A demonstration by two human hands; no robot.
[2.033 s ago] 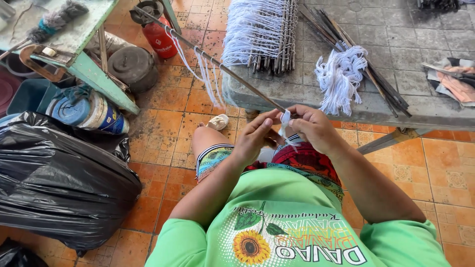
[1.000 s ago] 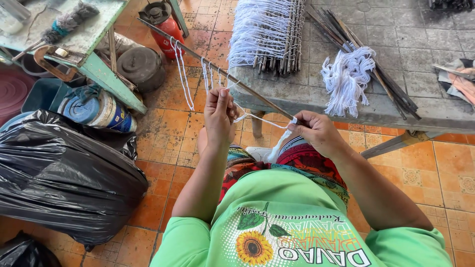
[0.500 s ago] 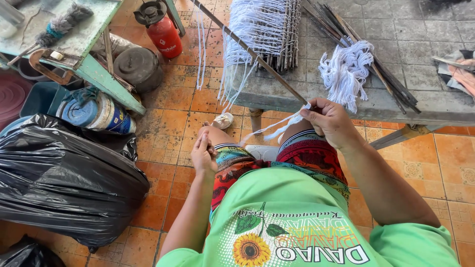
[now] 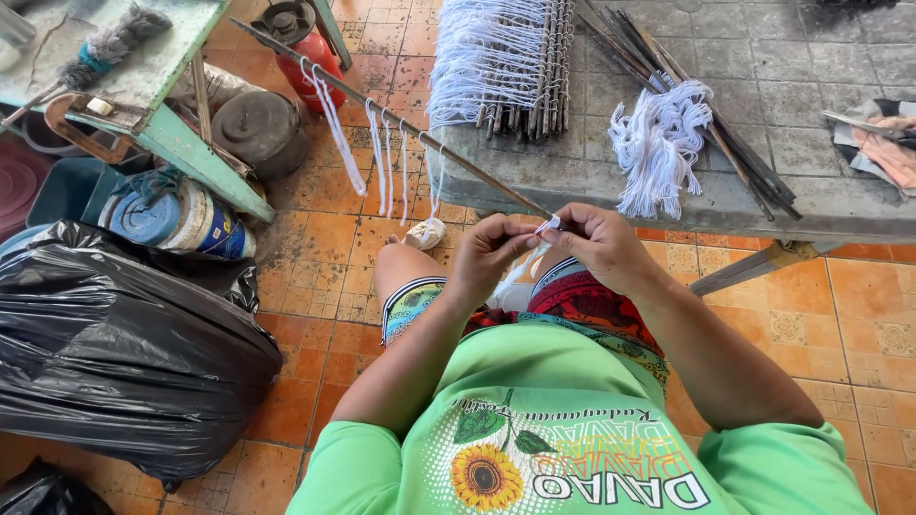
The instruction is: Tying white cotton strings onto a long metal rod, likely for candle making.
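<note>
While both hands meet just off the near edge of the grey stone table, the right hand pinches the near end of a long thin stick between thumb and fingertips. A short piece of white string sits at that pinch point. The left hand is closed on the same string from the other side, fingertips touching those of the right; whether it also grips the stick cannot be told from this angle. The stick runs up and left from the hands, past the table's left corner, and carries several white string loops hanging along its length. On the tabletop lie a stack of finished sticks with white fringe at the left end, a loose bundle of bare sticks near the middle, and a white string bunch draped over that bundle. A black plastic bag lies on the orange tiled floor, well apart to the left.
</note>
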